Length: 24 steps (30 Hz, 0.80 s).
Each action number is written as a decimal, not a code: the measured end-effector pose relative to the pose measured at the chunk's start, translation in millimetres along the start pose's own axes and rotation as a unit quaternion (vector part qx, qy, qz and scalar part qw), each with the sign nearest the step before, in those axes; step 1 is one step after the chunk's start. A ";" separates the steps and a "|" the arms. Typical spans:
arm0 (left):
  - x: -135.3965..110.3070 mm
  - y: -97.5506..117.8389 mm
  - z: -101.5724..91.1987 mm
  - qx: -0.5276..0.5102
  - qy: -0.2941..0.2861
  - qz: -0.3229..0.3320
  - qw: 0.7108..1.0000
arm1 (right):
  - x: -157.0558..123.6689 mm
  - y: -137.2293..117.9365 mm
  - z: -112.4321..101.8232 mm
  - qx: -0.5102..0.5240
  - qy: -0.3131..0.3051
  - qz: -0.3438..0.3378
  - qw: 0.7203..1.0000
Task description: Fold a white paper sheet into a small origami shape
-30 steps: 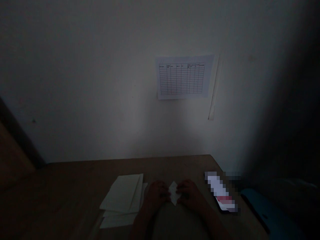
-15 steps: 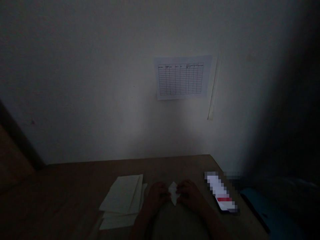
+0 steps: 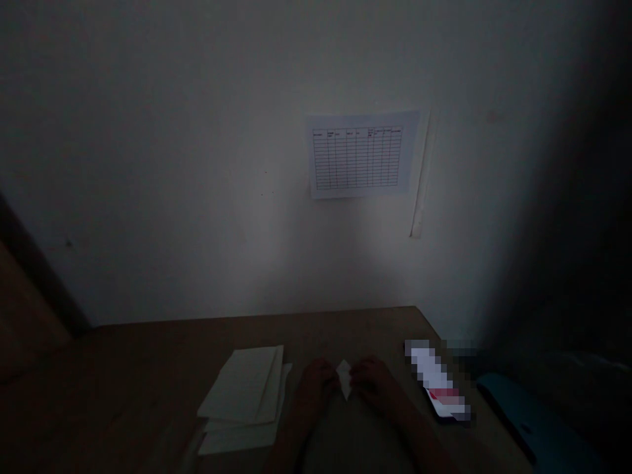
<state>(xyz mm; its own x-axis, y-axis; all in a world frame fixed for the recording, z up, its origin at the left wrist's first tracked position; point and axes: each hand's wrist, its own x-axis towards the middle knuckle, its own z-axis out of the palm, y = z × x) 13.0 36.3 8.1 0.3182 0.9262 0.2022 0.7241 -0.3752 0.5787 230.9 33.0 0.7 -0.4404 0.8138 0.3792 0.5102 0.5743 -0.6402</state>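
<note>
A small folded piece of white paper [image 3: 344,378] stands narrow and pointed between my hands on the wooden table [image 3: 148,355]. My left hand [image 3: 316,387] presses against its left side, and my right hand [image 3: 374,384] grips its right side. The paper's lower tip points toward me. To the left of my left hand lies a stack of loose cream paper sheets [image 3: 241,395], and its right edge is a short way from my fingers. The dim light hides my fingers' detail.
A phone [image 3: 437,385] with a blurred screen lies near the table's right edge. Beyond that edge is a blue object [image 3: 528,415]. A printed grid chart [image 3: 358,157] is fixed to the wall behind the table.
The folded paper now looks narrower than before, and my hands have drawn slightly closer around it. The paper stack and phone stay in place.
</note>
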 end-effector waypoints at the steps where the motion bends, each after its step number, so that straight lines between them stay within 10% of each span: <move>1: 0.0 0.2 0.2 0.000 0.000 -0.001 1.000 | 0.1 1.1 0.7 -0.003 0.000 -0.004 1.000; 24: -6.0 -11.5 1.2 -0.050 -0.002 0.011 0.999 | -2.1 17.9 9.7 0.024 0.048 0.061 0.997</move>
<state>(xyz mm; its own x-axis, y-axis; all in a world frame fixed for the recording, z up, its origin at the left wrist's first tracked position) 3.5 35.0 -0.7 0.3367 0.9171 0.2133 0.6525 -0.3906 0.6494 233.8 40.7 -18.0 -0.3038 0.8833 0.3570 0.5188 0.4676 -0.7157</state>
